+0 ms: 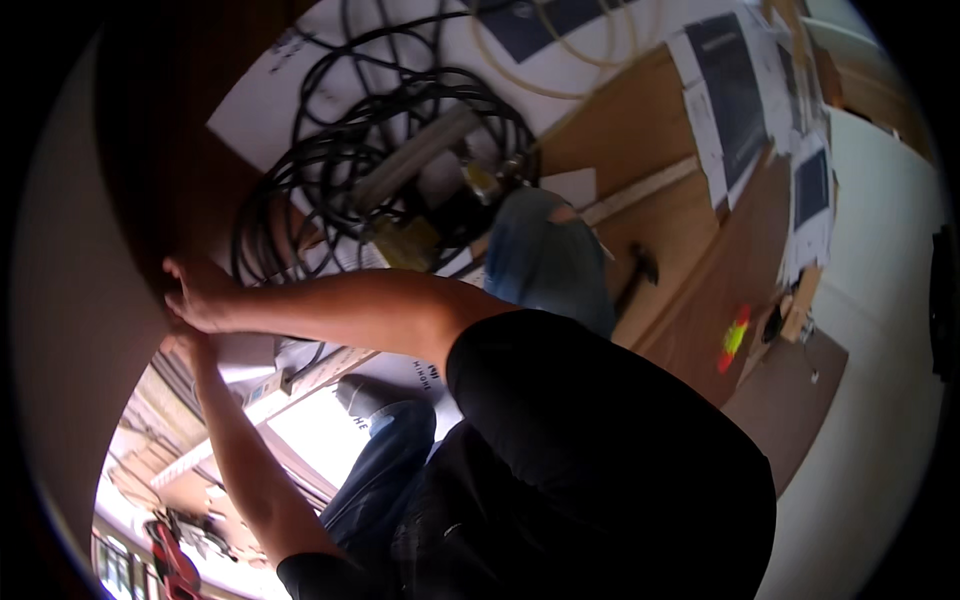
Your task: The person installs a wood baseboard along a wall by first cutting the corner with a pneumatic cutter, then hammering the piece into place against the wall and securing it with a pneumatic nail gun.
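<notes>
At the left, both of my hands meet at the edge between a dark brown surface point(150, 150) and a pale grey panel point(75, 300). My right hand point(208, 296) is on top, its fingers curled near that edge; what they hold, if anything, does not show. Just below, touching or nearly touching it, is my left hand point(188, 342), its fingers mostly hidden and blurred. A large coil of black cable point(300, 165) lies to the right of my hands, with a grey bar-like object point(420, 155) across it.
My bent knee point(545, 245) stands beside the coil. A hammer point(643, 272) lies on brown board to its right. Farther right are a small yellow and red object point(735, 338) and a brown panel point(690, 290). A white strip point(265, 392) with a plugged-in cord lies below my hands.
</notes>
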Tool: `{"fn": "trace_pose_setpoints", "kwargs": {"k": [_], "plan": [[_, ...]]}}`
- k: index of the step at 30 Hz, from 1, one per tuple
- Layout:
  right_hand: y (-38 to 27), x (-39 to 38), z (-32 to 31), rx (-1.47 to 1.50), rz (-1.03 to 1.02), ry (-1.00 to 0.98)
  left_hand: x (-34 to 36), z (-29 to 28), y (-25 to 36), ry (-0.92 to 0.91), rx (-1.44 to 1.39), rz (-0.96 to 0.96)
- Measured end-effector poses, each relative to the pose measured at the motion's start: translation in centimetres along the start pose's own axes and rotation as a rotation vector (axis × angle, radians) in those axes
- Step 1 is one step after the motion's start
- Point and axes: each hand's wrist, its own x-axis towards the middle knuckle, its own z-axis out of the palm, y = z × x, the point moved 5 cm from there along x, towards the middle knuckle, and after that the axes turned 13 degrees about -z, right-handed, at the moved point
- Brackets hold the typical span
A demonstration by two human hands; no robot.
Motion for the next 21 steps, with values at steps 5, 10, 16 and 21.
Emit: {"fn": "trace_pose_setpoints", "kwargs": {"k": [5, 10, 16, 21], "plan": [[-11.4, -17.4, -22.5, -0.373, -0.631, 0.140, 1.3, 2.4, 3.1, -0.135, -0.110, -0.169], [-13.9, -34.1, -49.4, -0.716, -0.217, 0.827, 4.5, -0.7, -1.6, -0.009, -0.860, 0.047], [-1.3, -53.7, -57.8, -1.055, 0.654, 0.821, 3.6, 0.8, -0.2, 0.121, 0.322, 0.165], [0.1, -54.0, -56.9, -1.243, 0.591, 0.894, -1.2, -1.2, 8.1, 0.040, 0.286, 0.058]]}}
